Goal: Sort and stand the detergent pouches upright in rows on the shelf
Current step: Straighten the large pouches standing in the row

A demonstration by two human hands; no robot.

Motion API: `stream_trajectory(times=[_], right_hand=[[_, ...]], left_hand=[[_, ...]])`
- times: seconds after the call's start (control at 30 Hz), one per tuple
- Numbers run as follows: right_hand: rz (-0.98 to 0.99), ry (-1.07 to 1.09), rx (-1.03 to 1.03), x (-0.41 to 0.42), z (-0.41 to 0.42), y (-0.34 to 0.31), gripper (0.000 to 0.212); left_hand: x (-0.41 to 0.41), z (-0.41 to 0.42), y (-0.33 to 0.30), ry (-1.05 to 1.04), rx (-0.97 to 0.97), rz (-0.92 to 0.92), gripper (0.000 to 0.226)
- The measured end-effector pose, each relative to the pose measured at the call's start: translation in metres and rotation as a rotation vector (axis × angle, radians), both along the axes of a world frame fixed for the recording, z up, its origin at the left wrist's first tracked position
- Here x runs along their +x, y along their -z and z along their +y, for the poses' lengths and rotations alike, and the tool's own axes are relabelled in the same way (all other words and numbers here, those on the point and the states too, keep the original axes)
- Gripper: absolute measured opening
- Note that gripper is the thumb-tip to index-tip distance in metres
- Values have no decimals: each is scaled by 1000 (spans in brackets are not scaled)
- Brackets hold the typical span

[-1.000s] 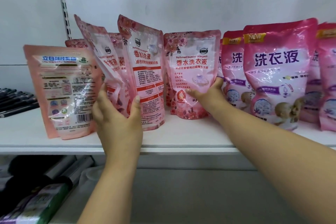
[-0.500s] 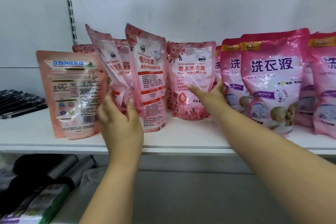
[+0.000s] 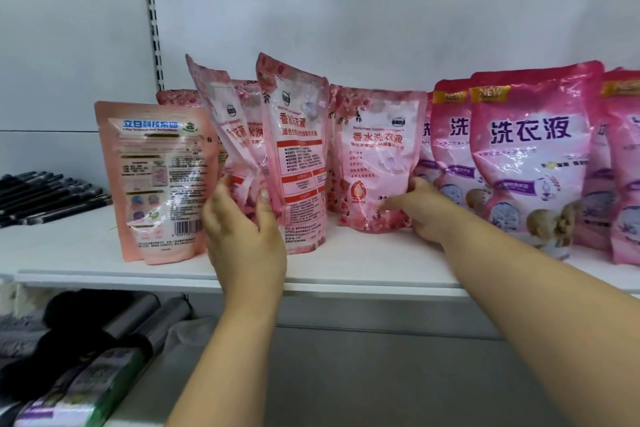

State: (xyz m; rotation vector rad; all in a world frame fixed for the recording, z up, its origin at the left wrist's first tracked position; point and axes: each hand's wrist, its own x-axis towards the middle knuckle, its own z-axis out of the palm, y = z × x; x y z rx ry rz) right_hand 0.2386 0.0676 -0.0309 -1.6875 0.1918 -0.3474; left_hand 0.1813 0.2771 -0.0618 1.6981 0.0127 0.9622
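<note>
A: While the left hand (image 3: 244, 236) grips the bottom of a tilted pale pink pouch (image 3: 221, 135), what step would you say this is?

B: Straightening the middle group, I think. The fingers are wrapped around that pouch, and it leans to the left above the hand, so it is not standing properly yet. Just to the right of the thumb another pale pink pouch (image 3: 298, 156) stands on the shelf (image 3: 363, 267), a bit crooked.

A: And the right hand (image 3: 420, 210)?

B: It curls around the lower right edge of the pink flowered pouch (image 3: 377, 163), which sits upright on the shelf, further back. It is holding that pouch, steadying it or nudging it sideways, I judge.

A: What else is near?

B: To the left of the left hand, a pouch showing its back label (image 3: 159, 180) stands alone. To the right of the right hand, the darker pink pouches (image 3: 530, 152) already make a row.

A: So next?

B: Probably set the tilted pouch flat on its base beside its matching ones, then turn the backwards one round. These bags are soft, so the base needs settling or they may flop.
</note>
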Motion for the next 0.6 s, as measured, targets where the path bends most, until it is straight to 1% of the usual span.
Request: stream_trajectory(times=[0.1,0.2,0.23,0.27,0.33,0.4,0.5,0.6], right_hand=[[4,-100,-21,-7,5,-1,71],[36,-193,-42,-16,11,-5,85],[37,-216,-29,-16,12,-7,84],[39,-242,-34,-19,12,-8,77],[39,-283,-68,-21,11,-9,55],[12,-265,-104,-22,13,-7,41],[-96,-116,-134,-16,17,-6,34],[-214,25,-35,-11,18,-9,22]], left_hand=[[0,1,1,-4,2,-8,46],[0,0,0,-5,-2,-13,46],[0,0,0,-5,-2,-14,46],[0,0,1,-4,-2,-15,46],[0,0,1,-6,-1,-22,46],[0,0,2,-10,0,-24,45],[1,-1,2,-10,4,-21,46],[2,0,2,-8,6,-21,46]])
